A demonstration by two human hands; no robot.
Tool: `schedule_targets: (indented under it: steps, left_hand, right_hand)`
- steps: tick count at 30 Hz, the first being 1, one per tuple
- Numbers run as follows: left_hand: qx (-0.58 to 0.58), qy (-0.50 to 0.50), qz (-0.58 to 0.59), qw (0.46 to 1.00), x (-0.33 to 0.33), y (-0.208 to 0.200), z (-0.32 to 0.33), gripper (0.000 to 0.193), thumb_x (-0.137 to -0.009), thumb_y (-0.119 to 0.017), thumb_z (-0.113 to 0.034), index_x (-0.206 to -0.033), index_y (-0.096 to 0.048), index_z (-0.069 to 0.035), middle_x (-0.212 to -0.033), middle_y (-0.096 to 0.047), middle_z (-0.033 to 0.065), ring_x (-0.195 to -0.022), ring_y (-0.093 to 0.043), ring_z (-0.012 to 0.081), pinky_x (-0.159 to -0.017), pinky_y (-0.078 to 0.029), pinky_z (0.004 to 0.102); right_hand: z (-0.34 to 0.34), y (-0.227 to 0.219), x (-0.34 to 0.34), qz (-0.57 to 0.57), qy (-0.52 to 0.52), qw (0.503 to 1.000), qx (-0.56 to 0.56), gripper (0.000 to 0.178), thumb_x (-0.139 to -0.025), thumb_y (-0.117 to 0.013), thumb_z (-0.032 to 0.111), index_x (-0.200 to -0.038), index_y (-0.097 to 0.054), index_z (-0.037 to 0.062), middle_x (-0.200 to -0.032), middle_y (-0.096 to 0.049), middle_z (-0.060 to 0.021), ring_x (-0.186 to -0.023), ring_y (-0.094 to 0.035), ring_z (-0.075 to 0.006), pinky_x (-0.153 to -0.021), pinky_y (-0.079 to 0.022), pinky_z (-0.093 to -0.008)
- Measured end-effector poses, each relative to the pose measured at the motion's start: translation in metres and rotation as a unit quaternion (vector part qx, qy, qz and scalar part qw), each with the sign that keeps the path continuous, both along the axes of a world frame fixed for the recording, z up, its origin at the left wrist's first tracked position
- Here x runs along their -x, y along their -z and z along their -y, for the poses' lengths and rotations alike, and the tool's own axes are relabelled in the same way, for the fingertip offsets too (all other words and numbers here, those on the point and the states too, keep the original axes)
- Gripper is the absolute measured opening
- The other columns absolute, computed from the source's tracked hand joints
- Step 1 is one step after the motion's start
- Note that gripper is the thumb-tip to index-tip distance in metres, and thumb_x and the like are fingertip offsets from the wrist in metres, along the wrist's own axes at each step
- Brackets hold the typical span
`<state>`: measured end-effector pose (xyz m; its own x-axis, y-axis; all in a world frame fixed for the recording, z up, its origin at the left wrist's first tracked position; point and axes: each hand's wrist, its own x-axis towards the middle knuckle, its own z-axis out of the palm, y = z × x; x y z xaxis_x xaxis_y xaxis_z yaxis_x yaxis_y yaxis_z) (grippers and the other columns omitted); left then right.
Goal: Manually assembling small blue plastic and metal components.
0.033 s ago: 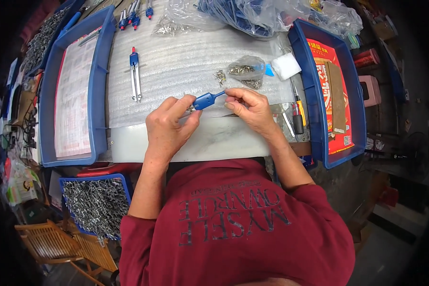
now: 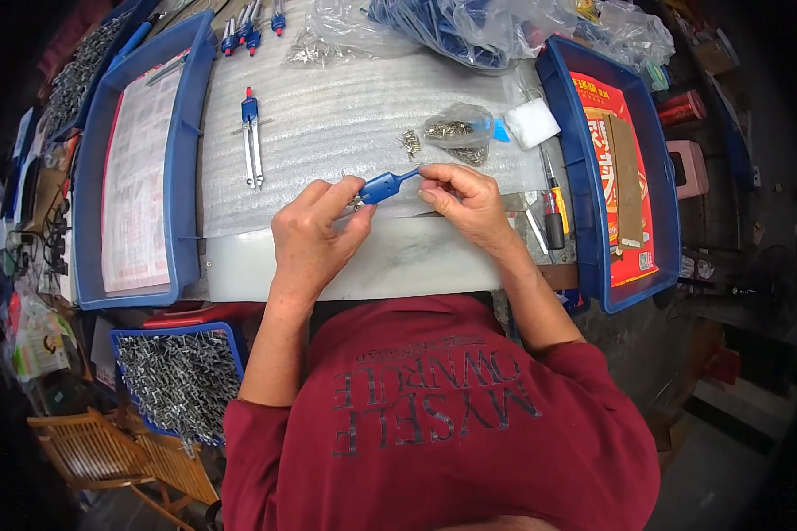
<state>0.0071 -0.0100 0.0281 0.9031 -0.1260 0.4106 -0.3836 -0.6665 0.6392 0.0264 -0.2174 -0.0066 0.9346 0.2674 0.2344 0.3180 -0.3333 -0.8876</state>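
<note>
Over the table's near edge, my left hand [image 2: 313, 232] pinches a blue plastic compass head [image 2: 381, 188] between thumb and fingers. A bit of metal shows at its left end, mostly hidden by the fingers. The head's thin blue stem points up to the right, and the thumb and fingertips of my right hand [image 2: 466, 202] close around its tip. Beyond my left hand lies a drawing compass [image 2: 251, 133] with a blue head, red tip and two metal legs. Small brass-coloured screws spill in a loose pile [image 2: 408, 142] beside a clear bag of screws [image 2: 456, 131].
Blue trays flank the work surface, the left tray [image 2: 186, 177] lined with paper, the right tray [image 2: 598, 212] holding cardboard. Screwdrivers [image 2: 553, 212] lie by the right tray. Several compasses [image 2: 243, 35] and plastic bags [image 2: 469, 31] are at the back. A blue crate [image 2: 237, 341] of metal parts stands lower left.
</note>
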Motion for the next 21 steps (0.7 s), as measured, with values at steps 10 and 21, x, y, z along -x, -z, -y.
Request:
schedule_targets:
  steps: [10, 21]
  left_hand:
    - [0.007, -0.004, 0.006, 1.000, -0.0012, 0.0021, -0.0010, 0.021, -0.063, -0.068, -0.010, -0.083, -0.062, -0.010, -0.060, -0.052, 0.0053, -0.050, -0.053, 0.0194, -0.046, -0.041, 0.0303]
    - [0.043, -0.035, 0.020, 0.998, -0.0051, -0.0041, -0.0070, 0.025, -0.065, -0.068, -0.005, -0.089, -0.061, -0.004, -0.063, -0.052, 0.0077, -0.053, -0.050, 0.0158, -0.049, -0.040, 0.0265]
  right_hand:
    - [-0.0028, 0.0048, -0.0017, 0.000, 0.000, 1.000, -0.010, 0.023, -0.076, -0.065, 0.008, -0.097, -0.060, -0.0016, -0.080, -0.060, -0.0047, -0.072, -0.055, -0.0087, -0.064, -0.045, -0.0208]
    - [-0.0024, 0.0067, 0.0000, -0.003, -0.001, 1.000, 0.006, 0.021, -0.075, -0.064, 0.011, -0.092, -0.061, -0.0007, -0.082, -0.062, -0.0103, -0.071, -0.059, -0.0166, -0.062, -0.047, -0.0255]
